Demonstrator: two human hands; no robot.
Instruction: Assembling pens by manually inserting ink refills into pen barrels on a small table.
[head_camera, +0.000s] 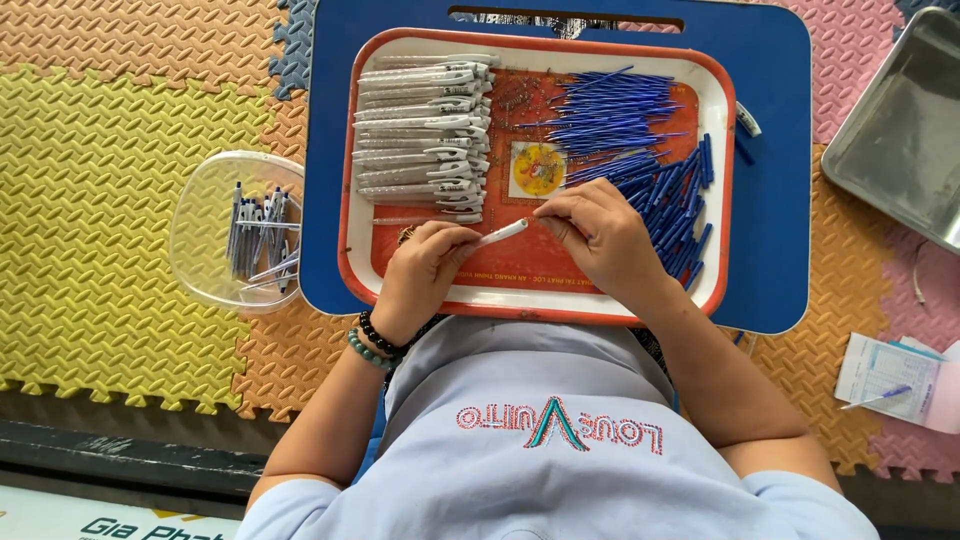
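My left hand (420, 270) grips a white pen barrel (500, 233) over the near part of the orange-rimmed tray (345, 200). My right hand (600, 235) pinches the barrel's other end with thumb and forefinger. On the tray's left lies a neat pile of white pen barrels (425, 130). Thin blue refills (610, 115) lie heaped at the far right of the tray, and short blue pen parts (675, 205) lie just beyond my right hand. Small metal springs (520, 95) are scattered between the piles.
The tray rests on a blue lap table (770, 200) over coloured foam floor mats. A clear plastic bowl (200, 230) with several assembled pens stands at the left. A metal tray (900, 140) sits at the far right, and paper with a blue pen (885, 385) lies near right.
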